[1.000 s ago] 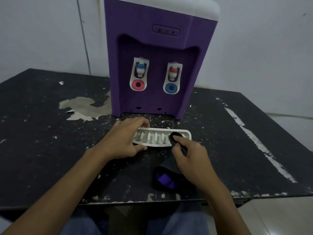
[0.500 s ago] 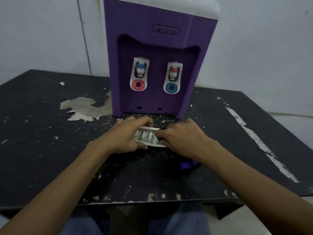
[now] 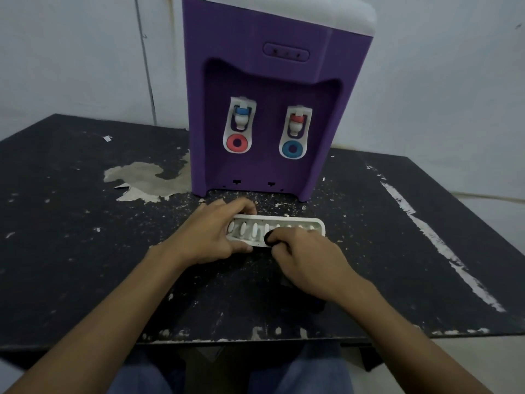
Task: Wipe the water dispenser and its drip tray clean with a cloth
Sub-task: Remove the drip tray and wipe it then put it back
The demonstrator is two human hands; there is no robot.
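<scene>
Cleanup is going on over the white drip tray [image 3: 317, 226], which is lying flat on the scuffed black worktop [image 3: 85, 251].
The left hand [image 3: 210, 234] is gripping the tray's left end, fingers curled over its far rim and thumb along the near edge; the right hand [image 3: 306, 260] is pinching a dark cloth [image 3: 269, 237] and pressing it on the tray's slotted middle; the purple water dispenser [image 3: 270, 81] is standing upright just behind, apart from the tray.

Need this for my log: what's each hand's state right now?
Left hand: grips the drip tray at its left end.
Right hand: pinches the cloth on the tray.
</scene>
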